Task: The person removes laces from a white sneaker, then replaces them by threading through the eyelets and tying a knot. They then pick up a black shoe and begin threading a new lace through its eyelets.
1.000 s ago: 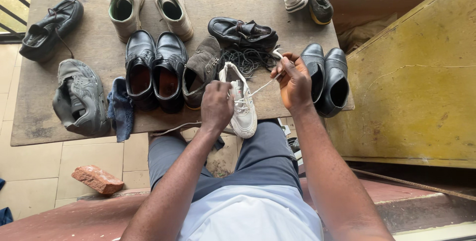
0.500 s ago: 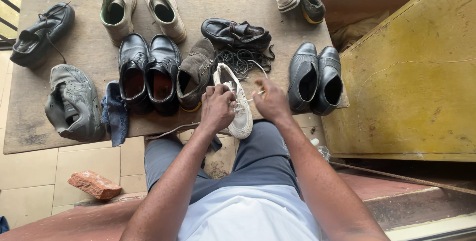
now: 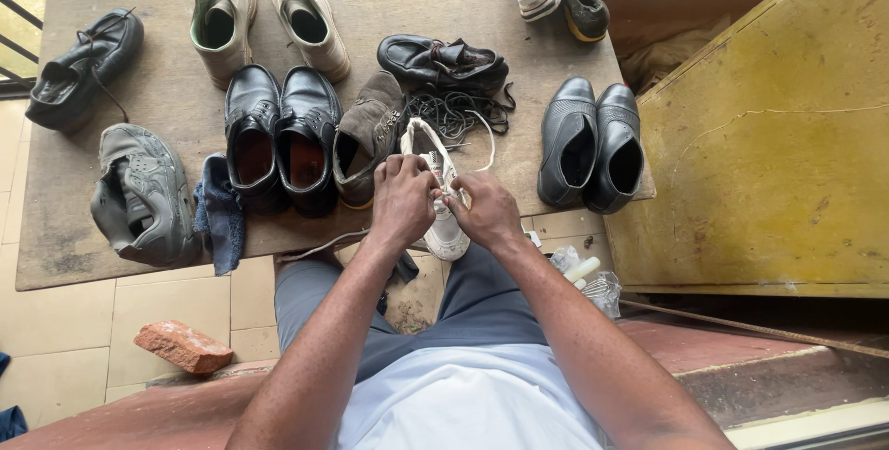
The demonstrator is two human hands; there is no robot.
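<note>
A white sneaker (image 3: 435, 156) lies at the near edge of a worn wooden board (image 3: 389, 15), toe toward me. My left hand (image 3: 401, 198) grips its left side, fingers pinched at the eyelets. My right hand (image 3: 483, 209) holds the right side, fingertips on the white lace (image 3: 485, 138) that loops out over the board. Both hands meet over the middle of the sneaker and hide its lower part. A tangle of dark laces (image 3: 454, 109) lies just beyond it.
Around it on the board: a brown suede shoe (image 3: 364, 135), a pair of black dress shoes (image 3: 278, 135), black ankle boots (image 3: 593, 140), a grey sneaker (image 3: 143, 195), a blue cloth (image 3: 220, 212), beige boots (image 3: 264, 15). A brick (image 3: 182, 346) lies on the tiled floor; a yellow panel (image 3: 778, 135) stands to the right.
My right hand, which was raised to the right pulling the lace taut, has come back down onto the sneaker beside my left hand. The lace now lies slack.
</note>
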